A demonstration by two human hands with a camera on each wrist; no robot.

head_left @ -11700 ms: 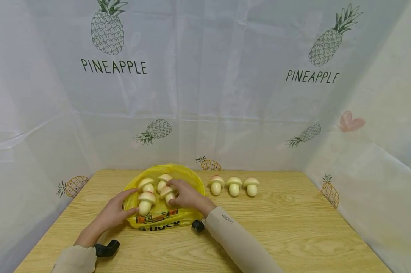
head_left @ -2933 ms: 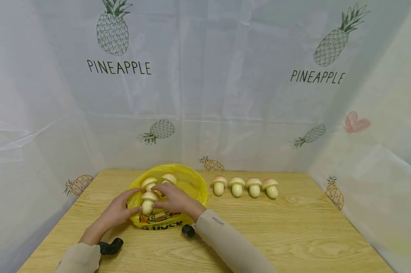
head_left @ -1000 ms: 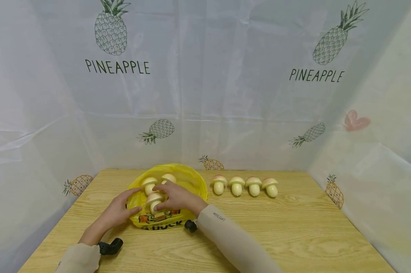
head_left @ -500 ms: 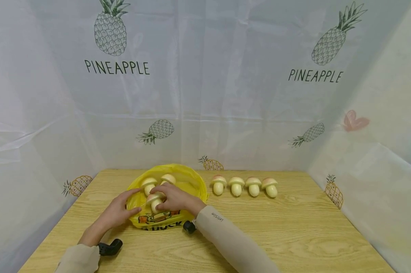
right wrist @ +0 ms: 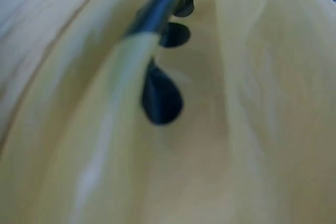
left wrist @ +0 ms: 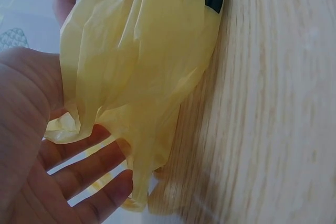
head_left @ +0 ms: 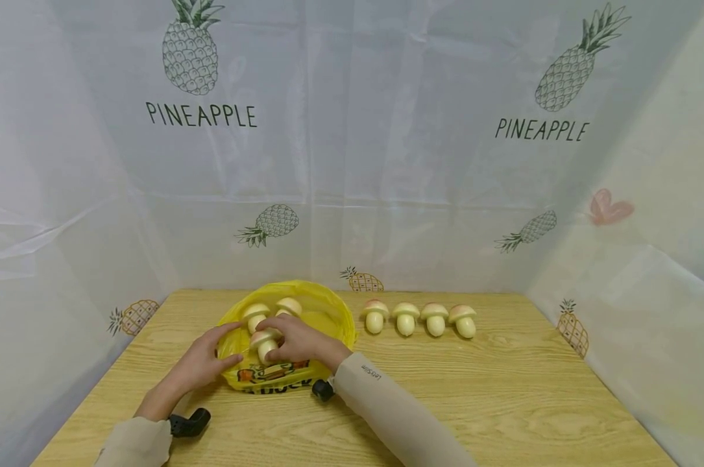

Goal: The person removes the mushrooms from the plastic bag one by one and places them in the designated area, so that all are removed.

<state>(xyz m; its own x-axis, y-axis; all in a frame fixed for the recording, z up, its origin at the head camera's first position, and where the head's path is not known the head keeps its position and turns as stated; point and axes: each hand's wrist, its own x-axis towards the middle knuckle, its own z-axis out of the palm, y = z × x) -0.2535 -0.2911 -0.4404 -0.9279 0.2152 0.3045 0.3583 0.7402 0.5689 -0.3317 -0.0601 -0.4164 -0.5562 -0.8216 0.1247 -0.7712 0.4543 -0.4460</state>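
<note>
A yellow plastic bag [head_left: 322, 311] lies spread on the table with its mouth toward the camera. My left hand [head_left: 200, 360] rests at its left rim, thumb and fingers spread against the plastic; the left wrist view shows these fingers [left wrist: 100, 161] extended along the bag. Inside, my right hand [head_left: 299, 340] pinches a cream model mushroom [head_left: 264, 347] with a pinkish cap between thumb and fingers. Behind it are a second mushroom [head_left: 255, 313] and a third mushroom [head_left: 289, 305], partly covered by my right hand. Yellow plastic with dark print [right wrist: 163, 95] fills the right wrist view, hiding the hand.
Several more mushrooms [head_left: 406, 319] lie in a row on the wooden table [head_left: 474, 389], right of the bag, caps toward the back. A pale pineapple-print curtain [head_left: 363, 162] closes off the back and sides. Black wrist cameras [head_left: 189, 423] sit at both wrists.
Since the oldest frame, the table row has gained one mushroom and the bag holds one fewer. The front mushroom in the bag has shifted slightly right with my right hand; my left hand stays put.
</note>
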